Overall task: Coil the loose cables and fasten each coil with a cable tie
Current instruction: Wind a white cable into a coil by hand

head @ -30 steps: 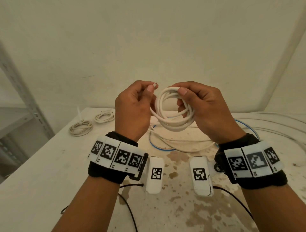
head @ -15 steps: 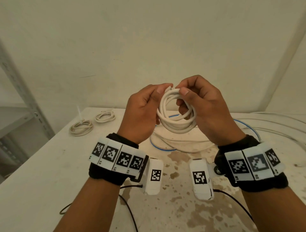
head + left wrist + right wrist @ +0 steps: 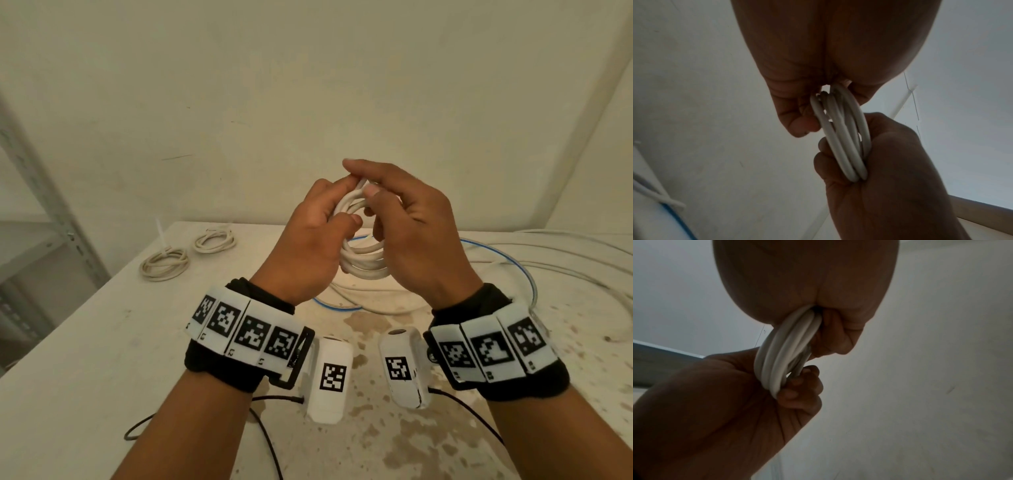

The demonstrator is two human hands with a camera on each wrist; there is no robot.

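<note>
both grips (image 3: pixel 308 240) (image 3: pixel 411 226) around white cable coil (image 3: pixel 363 263)

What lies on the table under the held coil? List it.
Under the white coil, loose white cable and a blue cable lie on the table. The hands hide part of them.

I wear a black fabric band (image 3: pixel 222 368) around my left wrist and another (image 3: pixel 527 385) around my right. Each band carries a curved row of white tiles printed with black square-patterned markers: four tiles (image 3: pixel 246 330) on the left, three (image 3: pixel 489 349) on the right. A white rounded camera pod (image 3: pixel 330 378) with one such marker hangs inside my left wrist, a matching pod (image 3: pixel 404 368) inside my right. Thin black cables (image 3: pixel 263 431) trail from the pods.
</note>
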